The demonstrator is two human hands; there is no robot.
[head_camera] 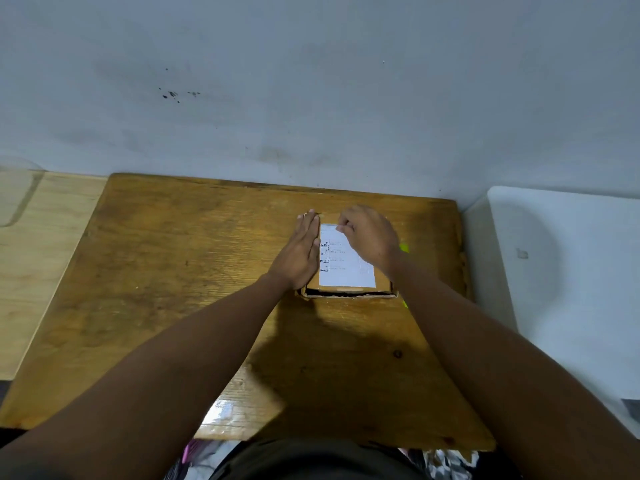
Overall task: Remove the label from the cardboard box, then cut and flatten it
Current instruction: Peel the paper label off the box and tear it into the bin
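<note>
A small brown cardboard box (349,292) lies on the wooden table (173,271), towards its far right. A white printed label (346,268) covers most of the box's top. My left hand (301,252) lies flat with straight fingers against the box's left side. My right hand (372,237) is over the far part of the label, its fingers curled and pinching at the label's far edge. A bit of something yellow-green (403,248) shows just right of my right wrist; the rest is hidden.
The table stands against a grey-white wall (311,81). A lighter wooden surface (41,244) adjoins the table on the left, and a white container (571,271) stands to the right. A shiny taped patch (221,410) sits near the table's front edge.
</note>
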